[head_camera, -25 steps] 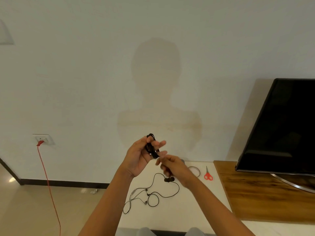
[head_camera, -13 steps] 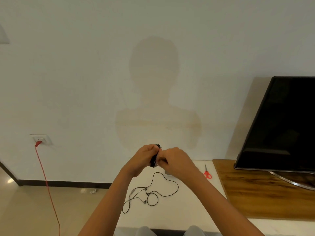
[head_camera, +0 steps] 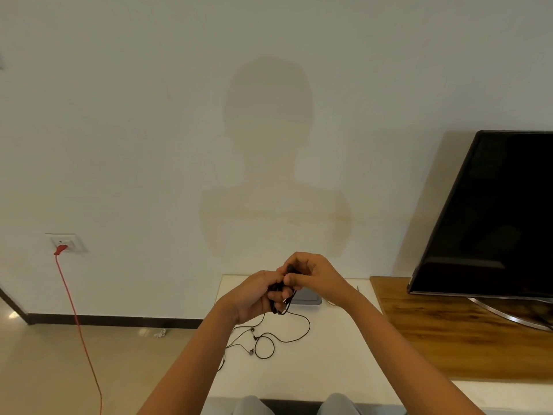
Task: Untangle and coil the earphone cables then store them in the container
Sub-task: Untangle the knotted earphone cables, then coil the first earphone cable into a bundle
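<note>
A black coiled earphone cable (head_camera: 276, 295) is bunched between both hands above the white table (head_camera: 299, 372). My left hand (head_camera: 254, 296) grips the bundle from the left, fingers curled round it. My right hand (head_camera: 308, 272) pinches its upper end from the right, touching the left hand's fingers. A second black earphone cable (head_camera: 269, 339) lies loose and looped on the table below the hands, its earbuds at the left. A grey container (head_camera: 306, 298) sits on the table behind the hands, partly hidden.
A black TV (head_camera: 493, 217) stands on a wooden board (head_camera: 454, 333) at the right. A red cord (head_camera: 77, 322) hangs from a wall socket (head_camera: 64, 244) at the left. The wall rises directly behind the table. My knees show at the bottom edge.
Both hands have dropped lower and stayed together on the bundle. The right hand now sits above the left. The scissors behind the right hand are now hidden.
</note>
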